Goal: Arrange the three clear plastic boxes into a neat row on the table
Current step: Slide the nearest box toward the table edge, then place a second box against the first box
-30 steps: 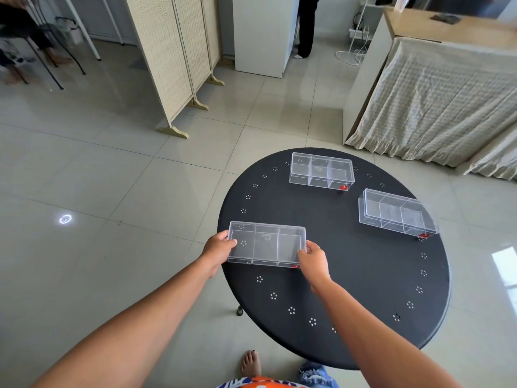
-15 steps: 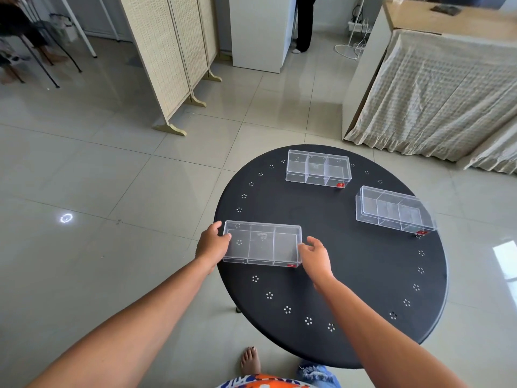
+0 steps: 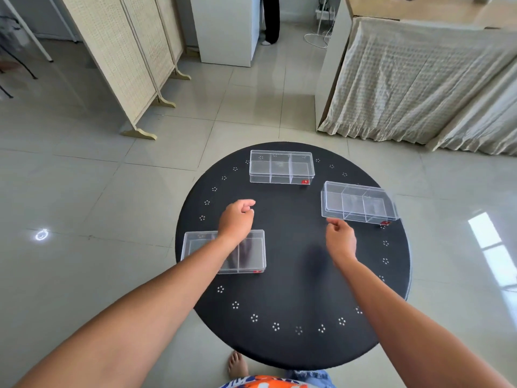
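Three clear plastic boxes with inner dividers lie on a round black table (image 3: 293, 298). The near box (image 3: 249, 254) rests flat at the table's left edge, partly hidden under my left forearm. The far box (image 3: 281, 167) sits at the back middle. The right box (image 3: 359, 203) lies angled at the right. My left hand (image 3: 236, 219) hovers above the table just beyond the near box, fingers loosely curled and holding nothing. My right hand (image 3: 340, 239) hangs empty, its fingertips close to the right box's near left corner.
A folding wicker screen (image 3: 131, 60) stands on the tiled floor at the left. A cloth-covered counter (image 3: 419, 79) fills the right rear. A person's legs (image 3: 271, 21) show beside a white cabinet (image 3: 226, 29). My bare foot (image 3: 237, 365) is under the table's near edge.
Both hands have let go of the near box, which now lies at the left edge. My left hand moved forward past it; my right hand moved toward the right box.
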Demonstrator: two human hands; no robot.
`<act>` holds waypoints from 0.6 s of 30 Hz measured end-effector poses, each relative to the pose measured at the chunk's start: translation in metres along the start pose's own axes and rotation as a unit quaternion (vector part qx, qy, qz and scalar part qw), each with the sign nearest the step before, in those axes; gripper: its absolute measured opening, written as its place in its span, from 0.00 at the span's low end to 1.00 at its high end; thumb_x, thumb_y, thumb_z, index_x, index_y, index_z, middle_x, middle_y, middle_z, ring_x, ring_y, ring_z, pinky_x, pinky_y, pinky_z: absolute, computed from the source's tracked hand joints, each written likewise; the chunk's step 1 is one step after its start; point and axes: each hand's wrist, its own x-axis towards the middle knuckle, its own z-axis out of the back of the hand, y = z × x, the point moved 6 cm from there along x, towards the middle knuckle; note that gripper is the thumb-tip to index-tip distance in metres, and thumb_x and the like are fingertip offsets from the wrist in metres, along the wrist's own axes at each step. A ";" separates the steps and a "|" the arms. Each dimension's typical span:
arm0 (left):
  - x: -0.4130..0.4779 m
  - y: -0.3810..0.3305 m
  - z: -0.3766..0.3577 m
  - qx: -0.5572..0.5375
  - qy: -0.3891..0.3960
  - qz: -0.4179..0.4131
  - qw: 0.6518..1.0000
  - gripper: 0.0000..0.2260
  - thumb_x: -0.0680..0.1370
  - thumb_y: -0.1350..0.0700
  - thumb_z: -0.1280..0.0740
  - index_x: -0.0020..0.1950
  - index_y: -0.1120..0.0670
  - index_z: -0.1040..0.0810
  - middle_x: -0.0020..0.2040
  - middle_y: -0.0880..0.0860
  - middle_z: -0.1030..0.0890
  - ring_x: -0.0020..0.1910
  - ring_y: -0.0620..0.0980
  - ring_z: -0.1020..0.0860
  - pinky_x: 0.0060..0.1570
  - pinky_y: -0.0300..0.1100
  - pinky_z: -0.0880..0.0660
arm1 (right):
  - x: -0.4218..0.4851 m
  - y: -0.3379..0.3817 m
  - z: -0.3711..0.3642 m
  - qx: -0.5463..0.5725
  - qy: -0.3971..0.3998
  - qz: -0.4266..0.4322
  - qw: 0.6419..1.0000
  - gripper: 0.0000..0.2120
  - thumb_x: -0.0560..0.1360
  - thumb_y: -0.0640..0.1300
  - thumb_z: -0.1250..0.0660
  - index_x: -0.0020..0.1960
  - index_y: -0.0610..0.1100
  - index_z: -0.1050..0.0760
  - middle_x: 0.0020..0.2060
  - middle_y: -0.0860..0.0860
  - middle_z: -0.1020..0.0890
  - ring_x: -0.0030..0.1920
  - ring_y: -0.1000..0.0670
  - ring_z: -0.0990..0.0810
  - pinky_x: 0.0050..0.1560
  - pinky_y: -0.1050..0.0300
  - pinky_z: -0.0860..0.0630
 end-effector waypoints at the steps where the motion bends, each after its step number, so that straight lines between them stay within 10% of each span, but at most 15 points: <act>1: 0.001 -0.010 -0.015 -0.006 0.014 0.000 1.000 0.15 0.76 0.57 0.40 0.58 0.47 0.20 0.57 0.48 0.18 0.54 0.46 0.22 0.54 0.40 0.28 | 0.008 0.000 0.010 -0.007 -0.011 0.003 1.000 0.18 0.77 0.39 0.44 0.60 0.46 0.20 0.44 0.49 0.18 0.39 0.48 0.23 0.41 0.58 0.32; 11: 0.024 -0.071 -0.151 0.026 0.190 0.037 0.981 0.24 0.76 0.52 0.36 0.73 0.50 0.32 0.72 0.53 0.31 0.70 0.51 0.31 0.67 0.46 0.34 | 0.092 -0.018 0.100 -0.084 -0.127 -0.033 0.988 0.22 0.77 0.42 0.39 0.71 0.46 0.30 0.68 0.41 0.31 0.70 0.40 0.35 0.70 0.48 0.40; 18: 0.039 -0.089 -0.211 0.011 0.245 0.090 0.965 0.34 0.77 0.45 0.38 0.79 0.50 0.49 0.79 0.52 0.43 0.76 0.54 0.41 0.70 0.50 0.41 | 0.150 -0.047 0.120 -0.010 -0.044 -0.100 0.994 0.24 0.78 0.49 0.40 0.73 0.42 0.34 0.63 0.46 0.24 0.62 0.42 0.25 0.62 0.50 0.32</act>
